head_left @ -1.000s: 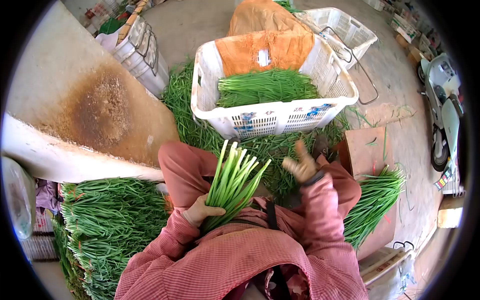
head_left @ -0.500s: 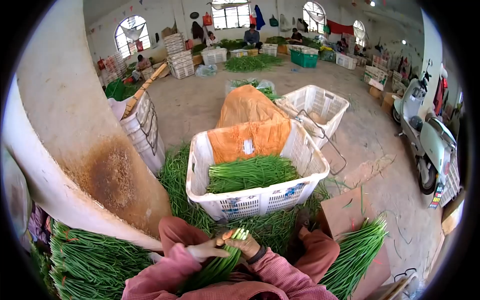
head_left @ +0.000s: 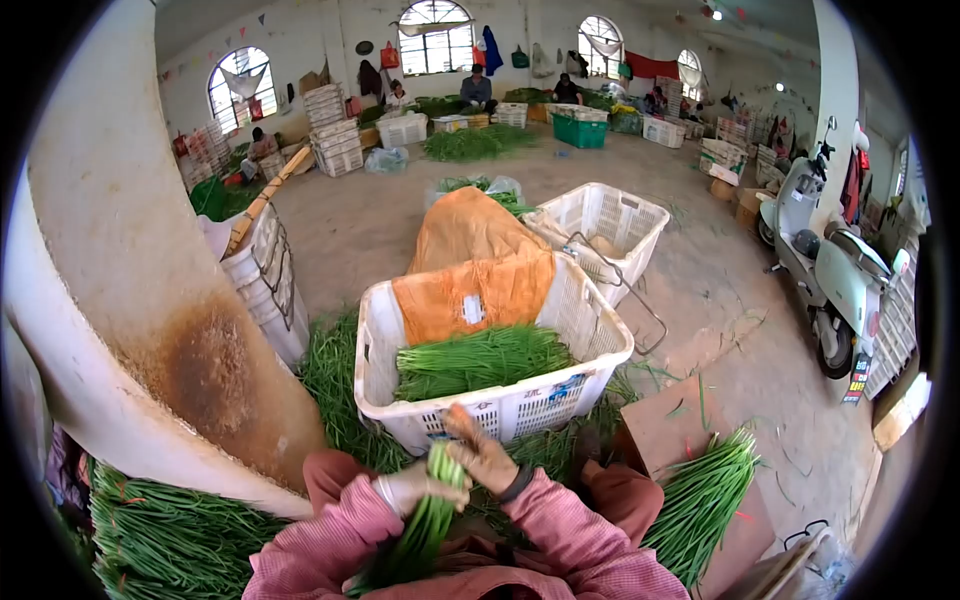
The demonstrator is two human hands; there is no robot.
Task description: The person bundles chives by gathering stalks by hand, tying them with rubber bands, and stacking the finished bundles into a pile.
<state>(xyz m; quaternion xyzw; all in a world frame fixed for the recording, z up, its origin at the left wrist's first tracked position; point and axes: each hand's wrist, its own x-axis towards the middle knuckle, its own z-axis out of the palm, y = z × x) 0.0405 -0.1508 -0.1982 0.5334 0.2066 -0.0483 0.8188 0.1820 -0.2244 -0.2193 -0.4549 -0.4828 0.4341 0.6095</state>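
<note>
My left hand (head_left: 415, 487), in a pale glove, is wrapped round a bunch of chives (head_left: 428, 525). The pale cut ends point up and away from me, and the green leaves trail down over my lap. My right hand (head_left: 482, 455) is beside the cut ends with its fingers stretched out and spread, its palm close against the bunch. Just beyond both hands stands a white plastic crate (head_left: 490, 412) with more chives (head_left: 485, 362) laid flat inside and an orange cloth (head_left: 475, 298) draped over its far side.
Stacked chives (head_left: 170, 535) lie at my left by a stained pillar (head_left: 215, 390). Another pile (head_left: 705, 500) rests on cardboard (head_left: 670, 420) at my right. Behind the crate is a second white crate (head_left: 600, 225). A scooter (head_left: 840, 270) stands right; several people sit at the back.
My right hand has loosened from round the bunch and its fingers have spread upward. The left hand still grips the chives. The whole view has shifted slightly.
</note>
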